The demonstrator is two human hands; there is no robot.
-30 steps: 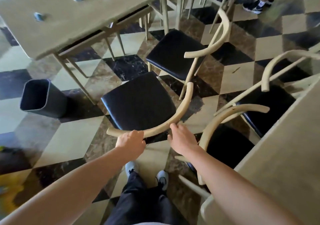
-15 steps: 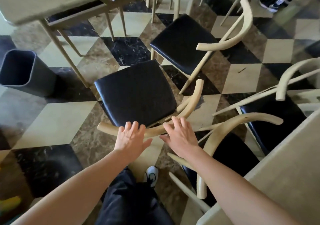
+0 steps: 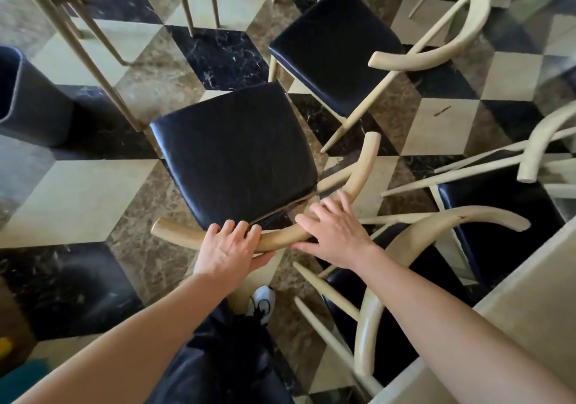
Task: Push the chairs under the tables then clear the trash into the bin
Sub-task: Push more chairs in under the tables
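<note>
A chair with a black padded seat and a curved pale wooden back rail stands right in front of me, its front edge at the legs of the far table. My left hand lies over the rail with the thumb hooked under it. My right hand rests further right on the same rail, fingers spread along it and the thumb below. A dark bin stands on the floor at the left, beside the table leg. No trash shows in this view.
A second black-seated chair stands pulled out and angled at the upper right. Two more chairs crowd the near table at the right, one rail close to my right wrist. My shoe is under the chair back.
The chair has slid forward toward the far table. My hands let go of the rail, opened flat behind it, and now lie on it again with thumbs under.
</note>
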